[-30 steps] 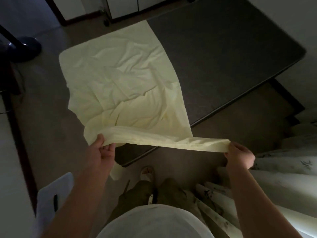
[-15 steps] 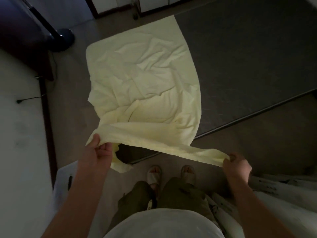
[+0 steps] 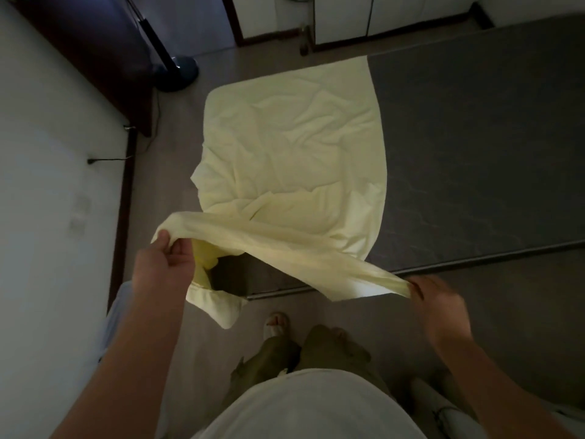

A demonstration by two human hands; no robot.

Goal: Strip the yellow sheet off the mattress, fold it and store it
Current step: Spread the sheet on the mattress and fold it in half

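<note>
The pale yellow sheet [image 3: 294,147] lies crumpled over the left end of the dark grey mattress [image 3: 474,160]; the rest of the mattress is bare. Its near edge is lifted off the corner and stretched between my hands. My left hand [image 3: 163,267] pinches the left end, raised higher, with a loose flap hanging below it. My right hand [image 3: 440,299] grips the right end low, beside the mattress's near edge.
A fan base [image 3: 177,74] with its pole stands on the floor at upper left by a dark cabinet [image 3: 104,58]. A white wall [image 3: 47,201] runs along the left, a cable [image 3: 107,160] at its foot. My sandalled feet [image 3: 278,323] are close to the mattress edge.
The view has swung left and closer. The lifted near edge has come further off the mattress corner; my left hand rose while my right stayed low, slanting the stretched edge.
</note>
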